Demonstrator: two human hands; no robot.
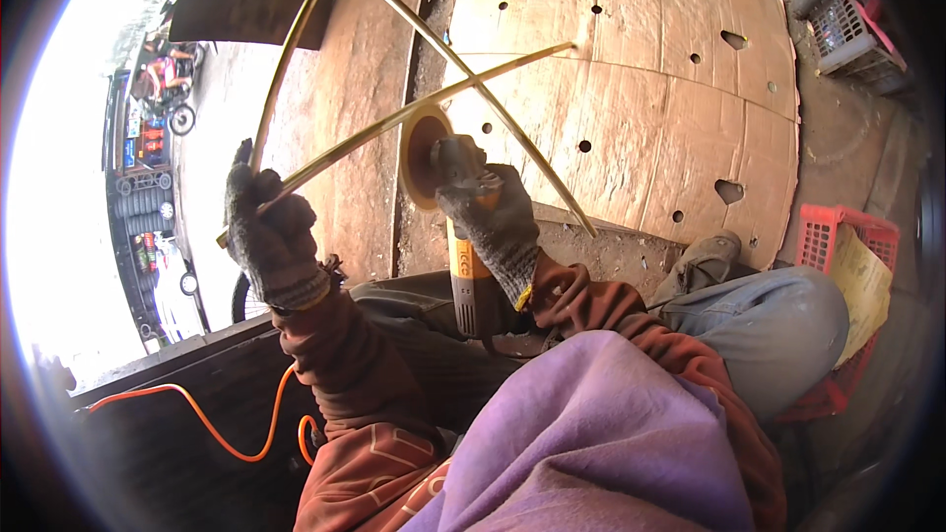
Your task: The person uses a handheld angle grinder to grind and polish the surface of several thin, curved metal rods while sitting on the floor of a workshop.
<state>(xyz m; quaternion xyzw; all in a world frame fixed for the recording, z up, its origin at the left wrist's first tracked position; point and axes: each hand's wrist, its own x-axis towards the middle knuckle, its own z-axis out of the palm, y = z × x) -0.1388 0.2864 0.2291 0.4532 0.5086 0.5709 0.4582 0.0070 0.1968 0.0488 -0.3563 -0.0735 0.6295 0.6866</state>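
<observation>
Dark knit work gloves cover both hands. My left hand [271, 236] is closed around the near end of a thin, brass-coloured metal frame [340, 151], whose long bars cross and form a pointed shape in front of me. My right hand [498, 227] grips the head end of a yellow and grey angle grinder [465, 276], its body hanging down toward my lap. The round brown grinder disc [422, 160] stands on edge just below one bar, close to it; whether it touches, I cannot tell.
A flattened cardboard sheet [631, 118] with holes lies on the ground ahead. At right is a red plastic crate [813, 236] holding a yellowish piece; a grey crate [847, 34] stands beyond. An orange cord [187, 394] curls at lower left. A motorcycle [180, 118] is on the street.
</observation>
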